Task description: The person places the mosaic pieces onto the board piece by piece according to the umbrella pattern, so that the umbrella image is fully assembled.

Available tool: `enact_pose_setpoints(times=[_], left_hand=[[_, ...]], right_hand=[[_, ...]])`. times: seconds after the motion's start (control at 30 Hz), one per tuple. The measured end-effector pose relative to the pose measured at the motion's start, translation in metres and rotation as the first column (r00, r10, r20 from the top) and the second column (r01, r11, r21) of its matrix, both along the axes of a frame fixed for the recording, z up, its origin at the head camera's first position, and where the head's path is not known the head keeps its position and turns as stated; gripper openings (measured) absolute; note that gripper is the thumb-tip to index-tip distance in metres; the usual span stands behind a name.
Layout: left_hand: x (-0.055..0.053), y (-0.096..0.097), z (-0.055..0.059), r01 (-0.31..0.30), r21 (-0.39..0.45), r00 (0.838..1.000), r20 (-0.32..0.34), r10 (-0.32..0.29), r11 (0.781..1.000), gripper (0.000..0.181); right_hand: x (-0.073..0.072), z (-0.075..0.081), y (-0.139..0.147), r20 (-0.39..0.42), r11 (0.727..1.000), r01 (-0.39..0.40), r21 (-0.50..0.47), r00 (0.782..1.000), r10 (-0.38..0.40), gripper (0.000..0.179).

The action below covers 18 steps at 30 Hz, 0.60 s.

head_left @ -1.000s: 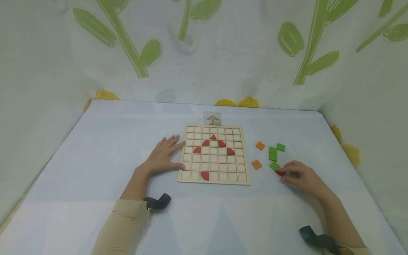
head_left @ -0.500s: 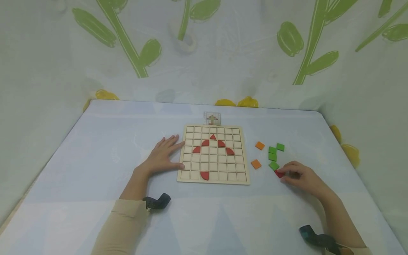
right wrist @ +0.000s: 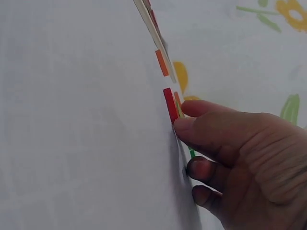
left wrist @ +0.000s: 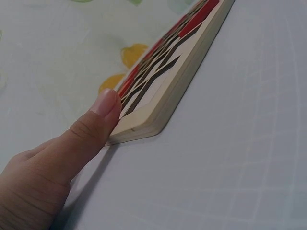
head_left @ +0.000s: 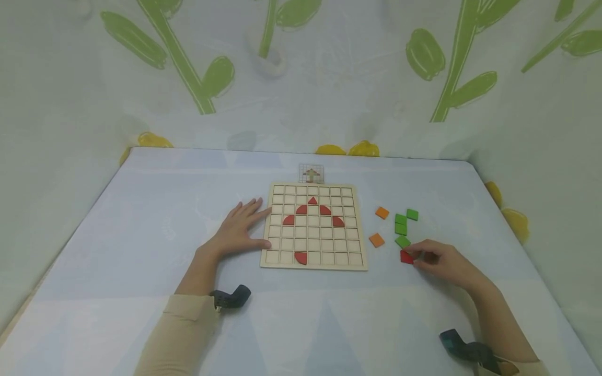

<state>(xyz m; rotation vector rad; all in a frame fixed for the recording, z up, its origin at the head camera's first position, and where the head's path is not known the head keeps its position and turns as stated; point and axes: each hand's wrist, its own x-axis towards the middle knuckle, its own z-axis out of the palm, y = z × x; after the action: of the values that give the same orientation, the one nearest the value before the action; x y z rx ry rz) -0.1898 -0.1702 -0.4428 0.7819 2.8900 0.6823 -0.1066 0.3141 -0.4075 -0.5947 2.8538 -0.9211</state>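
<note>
My left hand (head_left: 237,230) lies spread at the left edge of a wooden grid board (head_left: 314,269), its fingers straight. In the left wrist view, the thumb (left wrist: 106,103) touches the board's corner. Several red pieces sit in the board's cells, among them a triangle (head_left: 312,200) and a rounded piece (head_left: 301,258) in the bottom row. To the right of the board, my right hand (head_left: 442,261) pinches a red tile (head_left: 406,257) between thumb and index finger, low over the table. The right wrist view shows this red tile (right wrist: 170,105) edge-on.
Several green tiles (head_left: 401,228) lie just beyond the right hand. Two orange tiles, one nearer (head_left: 377,240) and one farther (head_left: 382,212), lie between them and the board. A small pattern card (head_left: 311,173) lies against the board's far edge. Behind the table hangs a leaf-printed cloth (head_left: 329,94).
The red tile in my right fingers has turned and shifted slightly left, so more of it shows. My left hand keeps its place on the board.
</note>
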Motion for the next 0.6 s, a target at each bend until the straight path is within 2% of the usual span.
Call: enact_pose_setpoints(times=[0.1, 0.2, 0.4, 0.6], left_hand=[[0.0, 0.0, 0.0, 0.003, 0.008, 1.0, -0.003, -0.003, 1.0, 0.092], [0.0, 0.0, 0.0, 0.002, 0.007, 1.0, -0.002, -0.002, 1.0, 0.091], [0.0, 0.001, 0.0, -0.01, 0.006, 1.0, 0.006, 0.01, 1.0, 0.086], [0.0, 0.001, 0.001, -0.014, 0.009, 1.0, 0.002, 0.014, 1.0, 0.086]], right_hand=[[-0.001, -0.002, -0.001, -0.026, 0.999, -0.045, 0.002, 0.999, 0.045, 0.032], [-0.001, -0.001, -0.004, 0.0, 0.999, -0.053, 0.009, 0.999, 0.053, 0.031], [-0.001, 0.003, -0.013, 0.103, 0.998, 0.02, 0.055, 0.994, -0.026, 0.031], [-0.001, -0.003, -0.019, 0.077, 0.995, 0.075, 0.063, 0.994, -0.08, 0.027]])
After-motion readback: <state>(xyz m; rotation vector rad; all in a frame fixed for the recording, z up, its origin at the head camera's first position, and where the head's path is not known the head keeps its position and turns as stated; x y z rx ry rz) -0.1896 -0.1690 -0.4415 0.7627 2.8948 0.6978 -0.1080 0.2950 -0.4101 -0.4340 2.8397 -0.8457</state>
